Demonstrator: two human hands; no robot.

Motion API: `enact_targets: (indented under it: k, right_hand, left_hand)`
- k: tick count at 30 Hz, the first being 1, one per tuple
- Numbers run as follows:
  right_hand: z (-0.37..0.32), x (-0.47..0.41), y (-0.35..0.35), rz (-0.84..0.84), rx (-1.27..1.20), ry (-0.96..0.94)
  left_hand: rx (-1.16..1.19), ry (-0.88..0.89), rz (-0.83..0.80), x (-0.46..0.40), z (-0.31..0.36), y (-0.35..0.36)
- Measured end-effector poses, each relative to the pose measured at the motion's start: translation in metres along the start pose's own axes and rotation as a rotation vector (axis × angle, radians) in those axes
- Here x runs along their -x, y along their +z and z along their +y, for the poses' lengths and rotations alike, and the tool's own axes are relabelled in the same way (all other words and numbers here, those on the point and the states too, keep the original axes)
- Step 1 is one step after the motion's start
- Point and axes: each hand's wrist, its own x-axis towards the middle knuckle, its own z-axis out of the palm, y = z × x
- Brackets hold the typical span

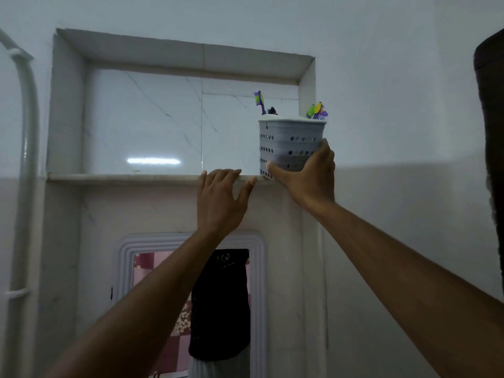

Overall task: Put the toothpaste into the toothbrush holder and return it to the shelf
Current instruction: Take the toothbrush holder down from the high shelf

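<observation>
While right hand grips toothbrush holder, shelf beneath

Marble shelf; grey toothbrush holder at right end.

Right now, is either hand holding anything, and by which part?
The right hand grips the grey toothbrush holder around its lower wall, near the base. The left hand holds nothing; its fingers rest on the shelf edge.
</observation>
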Motion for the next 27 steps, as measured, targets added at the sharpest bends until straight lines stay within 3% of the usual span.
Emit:
enact_targets:
  k: [5, 12, 16, 27]
  right_hand:
    - [-0.011, 0.028, -0.040, 0.020, -0.136, -0.013]
    - [0.019, 0.139, -0.099, -0.073, -0.183, 0.048]
    - [0.046, 0.210, -0.125, -0.177, -0.137, 0.153]
    - [0.102, 0.396, -0.148, -0.404, -0.079, 0.480]
  left_hand:
    - [0.153, -0.087, -0.099, 0.037, 0.026, -0.034]
    - [0.175, -0.205, -0.314, 0.125, 0.053, -0.080]
    - [0.188, -0.217, -0.445, 0.197, 0.063, -0.103]
    - [0.181, -0.527, -0.695, 0.408, 0.033, -0.143]
